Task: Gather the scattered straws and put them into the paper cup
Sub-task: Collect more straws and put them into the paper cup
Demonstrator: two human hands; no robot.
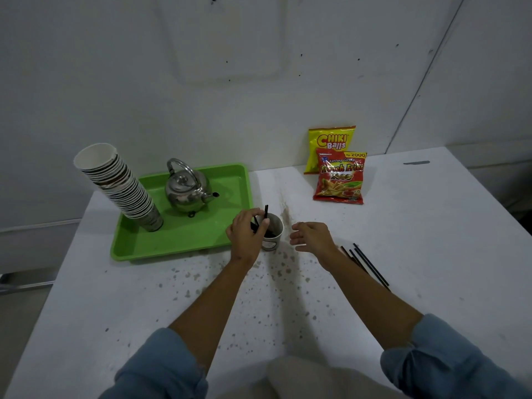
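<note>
A short paper cup (273, 237) stands on the white table (417, 240) just right of the green tray. Black straws (266, 211) poke up out of it. My left hand (247, 230) is at the cup's left rim, fingers closed around those straws inside the cup. My right hand (312, 236) hovers to the right of the cup, fingers spread and holding nothing. Several more black straws (370, 266) lie loose on the table behind my right forearm, partly hidden by it.
A green tray (184, 243) at the left holds a leaning stack of paper cups (121, 185) and a steel kettle (187, 190). Two snack bags (339, 174) lean at the wall. The table surface is speckled with brown stains.
</note>
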